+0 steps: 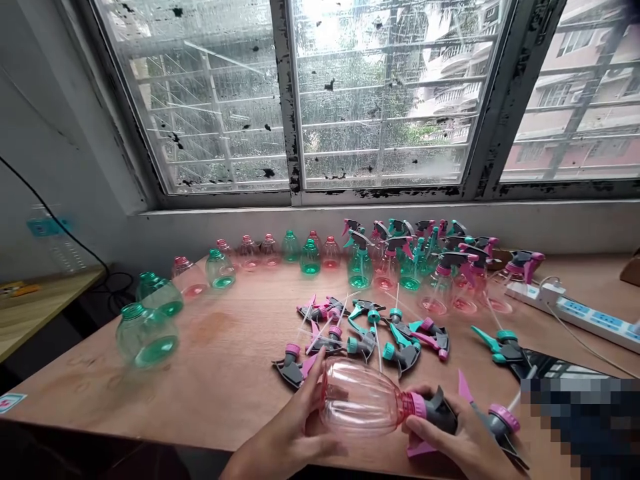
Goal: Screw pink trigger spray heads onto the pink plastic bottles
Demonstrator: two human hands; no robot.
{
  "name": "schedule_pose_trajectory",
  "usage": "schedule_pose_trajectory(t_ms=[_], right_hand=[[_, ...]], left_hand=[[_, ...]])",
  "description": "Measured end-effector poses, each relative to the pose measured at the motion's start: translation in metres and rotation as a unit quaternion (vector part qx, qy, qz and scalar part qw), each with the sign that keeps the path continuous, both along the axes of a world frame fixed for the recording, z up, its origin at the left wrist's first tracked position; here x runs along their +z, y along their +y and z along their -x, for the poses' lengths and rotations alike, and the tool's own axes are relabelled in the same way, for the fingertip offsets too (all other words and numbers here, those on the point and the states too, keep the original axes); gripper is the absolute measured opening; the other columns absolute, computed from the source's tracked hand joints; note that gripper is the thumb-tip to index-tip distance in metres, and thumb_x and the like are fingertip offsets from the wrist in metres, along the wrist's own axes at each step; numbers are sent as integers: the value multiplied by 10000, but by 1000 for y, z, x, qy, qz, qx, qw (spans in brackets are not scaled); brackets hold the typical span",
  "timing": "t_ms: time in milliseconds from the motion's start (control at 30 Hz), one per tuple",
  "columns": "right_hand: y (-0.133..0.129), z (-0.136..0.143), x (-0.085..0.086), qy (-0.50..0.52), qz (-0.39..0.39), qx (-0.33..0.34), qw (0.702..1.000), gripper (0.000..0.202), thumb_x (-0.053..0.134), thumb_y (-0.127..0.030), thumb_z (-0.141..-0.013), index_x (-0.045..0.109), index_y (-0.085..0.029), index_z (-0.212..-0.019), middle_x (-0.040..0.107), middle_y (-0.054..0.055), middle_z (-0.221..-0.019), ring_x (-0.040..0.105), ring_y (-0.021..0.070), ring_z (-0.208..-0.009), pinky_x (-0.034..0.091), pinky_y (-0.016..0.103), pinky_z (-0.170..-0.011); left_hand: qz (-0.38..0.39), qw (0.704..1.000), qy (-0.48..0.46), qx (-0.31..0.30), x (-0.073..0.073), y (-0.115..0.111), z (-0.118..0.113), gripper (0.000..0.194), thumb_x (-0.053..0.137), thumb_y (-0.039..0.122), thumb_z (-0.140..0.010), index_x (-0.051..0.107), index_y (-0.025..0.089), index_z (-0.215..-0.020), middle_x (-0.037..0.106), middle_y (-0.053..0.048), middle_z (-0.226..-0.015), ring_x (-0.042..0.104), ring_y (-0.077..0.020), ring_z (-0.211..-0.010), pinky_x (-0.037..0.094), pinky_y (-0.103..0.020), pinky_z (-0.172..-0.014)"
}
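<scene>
A clear pink spray bottle (363, 399) lies sideways in the air near the table's front edge, its base to the left. My left hand (295, 420) is wrapped round the base end. At the neck, my right hand (450, 427) grips the pink collar and grey spray head (436, 410), which sits on the bottle's mouth. How tightly the collar is screwed cannot be seen. Just beyond my hands lies a pile of loose spray heads (367, 330) in pink, teal and grey. Another pink-and-grey spray head (503, 420) rests right beside my right hand.
Open green and pink bottles (150, 337) stand along the table's left and back. Bottles with spray heads (437, 293) crowd the back right. A white power strip (585, 313) and a dark flat object (560, 373) lie at right. The wooden table (215, 367) meets the window wall.
</scene>
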State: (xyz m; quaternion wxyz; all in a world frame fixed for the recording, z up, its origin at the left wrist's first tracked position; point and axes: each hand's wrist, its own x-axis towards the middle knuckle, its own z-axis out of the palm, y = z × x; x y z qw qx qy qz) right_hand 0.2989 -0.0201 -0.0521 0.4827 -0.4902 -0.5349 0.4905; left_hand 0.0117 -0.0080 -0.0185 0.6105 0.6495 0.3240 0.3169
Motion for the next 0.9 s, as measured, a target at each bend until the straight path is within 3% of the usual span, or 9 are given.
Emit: schedule_pose_trajectory(t_ms=[167,267,367,433,533,667,767,900], right_hand=[[0,0,4,-13,-9,-3,1000,331,871,-447,-709,743,-204,-893,797,9,-688,757,245,-624,612,286,-598],[0,-1,7,-16,-6,20,1000,321,843,-451,-762,731,-189,-911,803,21,-709,761,240,-648,612,289,-624],[1,-3,8,-8,-4,40,999,302,823,-435,-799,715,-182,-927,800,18,-732,763,229,-675,616,287,-659],[1,-3,7,-5,-7,39,999,309,830,-432,-791,714,-183,-930,790,11,-740,757,224,-671,616,284,-655],[1,-3,6,-22,-13,22,999,337,862,-431,-745,730,-182,-929,781,10,-758,742,223,-675,610,279,-637],[1,0,11,-1,-20,12,1000,335,862,-444,-729,737,-179,-891,768,6,-720,723,217,-646,603,283,-622],[1,1,15,30,-8,19,999,355,859,-467,-729,720,-175,-875,750,5,-688,720,210,-604,614,285,-590],[1,0,14,31,-19,29,999,354,855,-456,-740,712,-174,-900,739,5,-721,720,205,-622,613,275,-583]], left_hand=[[18,1000,-1,0,-6,3,4,1026,800,419,-831,132,341,-1606,111,-80,-1725,276,-352,-1532,215,-498,-1252],[-2,1000,4,-9,-9,5,5,1044,784,391,-853,61,369,-1605,148,-71,-1723,302,-335,-1526,226,-488,-1254],[-7,1000,3,-8,-9,6,3,1001,721,360,-911,-3,381,-1601,121,-39,-1733,183,-308,-1570,194,-456,-1268],[2,1000,9,1,-6,6,3,1121,804,333,-840,-21,389,-1597,109,-24,-1736,114,-315,-1583,173,-444,-1276],[27,999,8,19,-2,4,4,1236,887,368,-736,2,383,-1599,142,-33,-1729,133,-343,-1578,194,-454,-1273],[4,999,47,11,0,2,5,1055,806,443,-812,124,332,-1610,188,-58,-1719,181,-341,-1566,161,-481,-1278],[-1,999,50,3,2,0,4,1024,750,439,-868,37,392,-1602,150,-28,-1728,291,-325,-1529,227,-477,-1262],[-13,998,62,22,2,1,2,1015,728,434,-889,1,401,-1596,150,-11,-1729,194,-297,-1566,172,-432,-1282]])
